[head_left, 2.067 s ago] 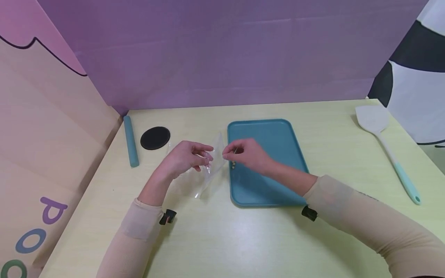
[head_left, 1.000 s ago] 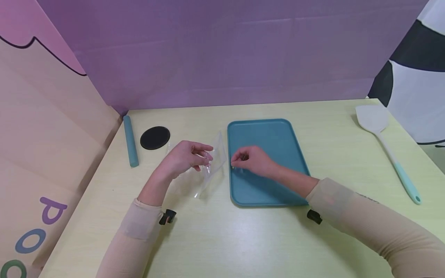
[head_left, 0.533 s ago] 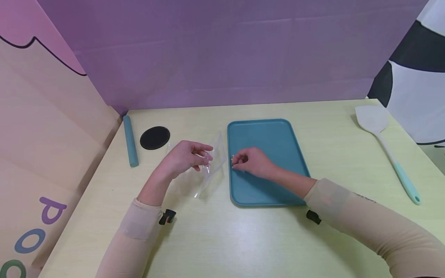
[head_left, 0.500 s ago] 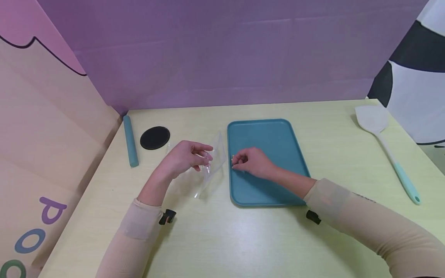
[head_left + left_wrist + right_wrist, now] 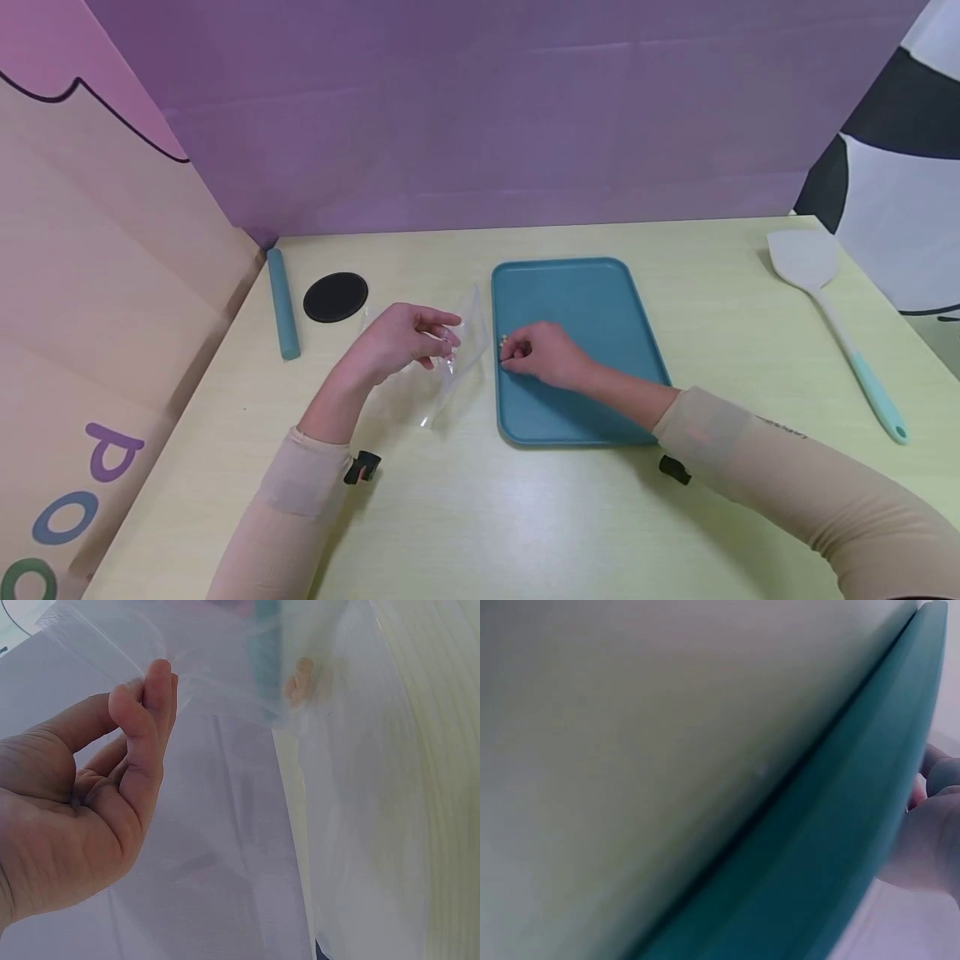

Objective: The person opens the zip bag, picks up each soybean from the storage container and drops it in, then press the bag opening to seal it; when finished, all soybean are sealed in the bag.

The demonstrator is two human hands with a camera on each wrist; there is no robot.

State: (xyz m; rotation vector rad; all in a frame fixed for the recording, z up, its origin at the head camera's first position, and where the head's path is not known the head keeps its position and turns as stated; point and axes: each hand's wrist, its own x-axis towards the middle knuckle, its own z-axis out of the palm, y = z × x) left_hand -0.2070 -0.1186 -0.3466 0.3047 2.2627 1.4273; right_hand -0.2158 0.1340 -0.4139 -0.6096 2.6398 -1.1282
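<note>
My left hand (image 5: 408, 337) holds up a clear plastic bag (image 5: 471, 329) left of the blue tray (image 5: 577, 292). In the left wrist view, the thumb and fingertips pinch the bag's film (image 5: 217, 645). Small tan lumps (image 5: 300, 682) show through the plastic; whether they lie inside it I cannot tell. My right hand (image 5: 547, 354) is low over the tray's left rim, fingers bent and thumb tip near the index finger. Tiny beige pieces (image 5: 503, 340) sit just beyond its fingertips. The tray rim (image 5: 840, 810) partly hides this hand (image 5: 930, 832) in the right wrist view.
A white turner with a mint handle (image 5: 873, 387) lies at the table's right. At the far left are a blue rod (image 5: 282, 308) and a black disc (image 5: 335, 297). A purple backdrop (image 5: 487, 125) stands behind the table.
My right hand has moved from beside the bag rightward and down to the tray's left rim, then shifted slightly there. The left hand and bag have stayed in place.
</note>
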